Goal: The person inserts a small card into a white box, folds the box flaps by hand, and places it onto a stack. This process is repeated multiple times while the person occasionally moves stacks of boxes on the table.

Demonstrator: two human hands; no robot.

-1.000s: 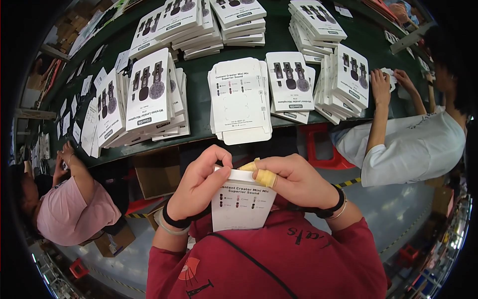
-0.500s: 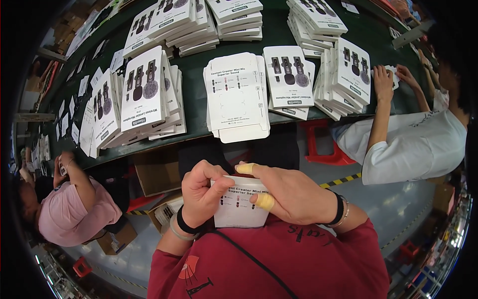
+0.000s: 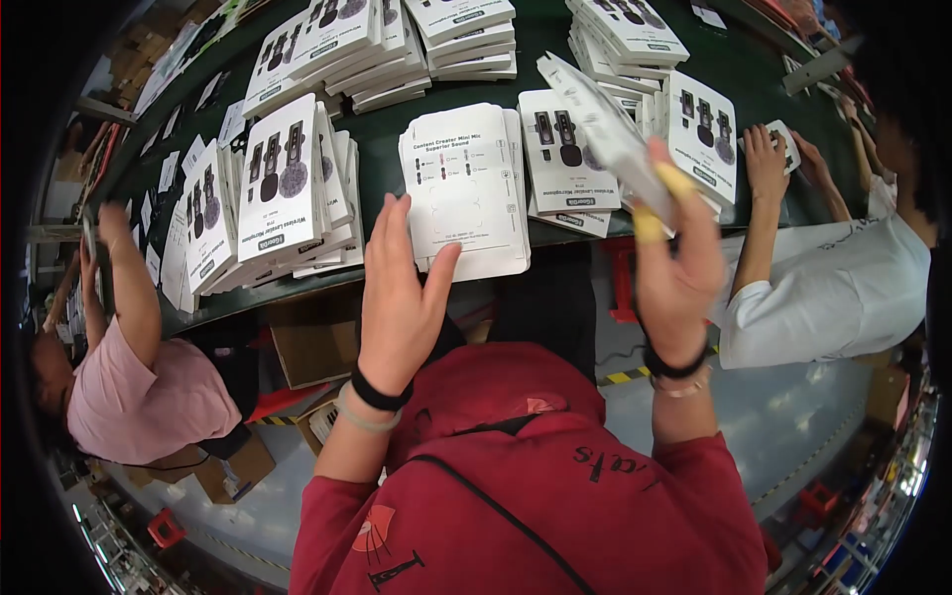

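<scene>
My right hand [image 3: 677, 266], with yellow tape on two fingertips, is raised and grips a flat white product box [image 3: 607, 134], tilted and blurred, above the stacks on the right. My left hand [image 3: 399, 295] is open with fingers spread, just in front of the pile of white flat cartons [image 3: 464, 188] at the near edge of the dark green table [image 3: 555, 55]. Both wrists wear black bands; my sleeves are dark red.
Stacks of white printed boxes [image 3: 283, 183] cover the table. A person in a pink shirt [image 3: 149, 397] works at left, a person in a white shirt [image 3: 833, 288] at right with hands on a stack. Cardboard cartons [image 3: 312, 342] sit under the table.
Earlier both hands held a white box close to my chest. Now the right hand has lifted it up toward the right stacks, and the left hand has let go and reached forward.
</scene>
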